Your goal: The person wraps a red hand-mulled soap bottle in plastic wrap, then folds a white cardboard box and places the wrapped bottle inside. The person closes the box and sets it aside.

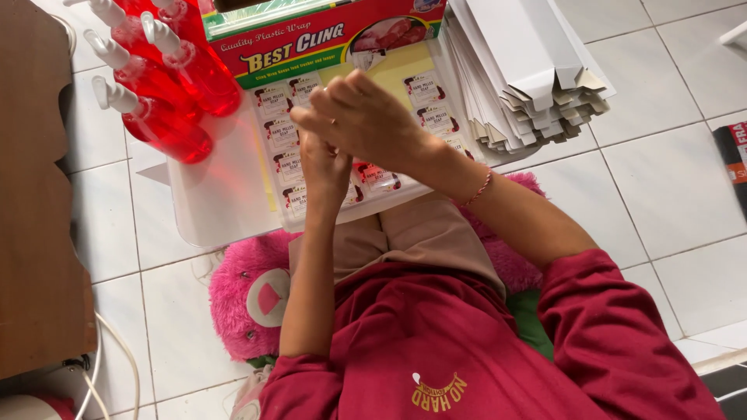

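While the person sits on the tiled floor (669, 194) with a pink plush cushion (241, 299) under them, both hands meet above a sheet of small printed labels (289, 167) lying on a pale tray (210, 210) in front of the knees. The right hand (369, 120) lies over the left hand (325, 167), its fingers (315, 118) curled and pressed close; whether they pinch a single label I cannot tell, since the hands hide it. I judge the step to be peeling or handling one label, which calls for a fine grip. Both forearms rise steeply from the lap, wrists bent inward. Red spray bottles (167, 78) lie toward the tray's far left corner, folded white cartons (529, 70) to the far right.
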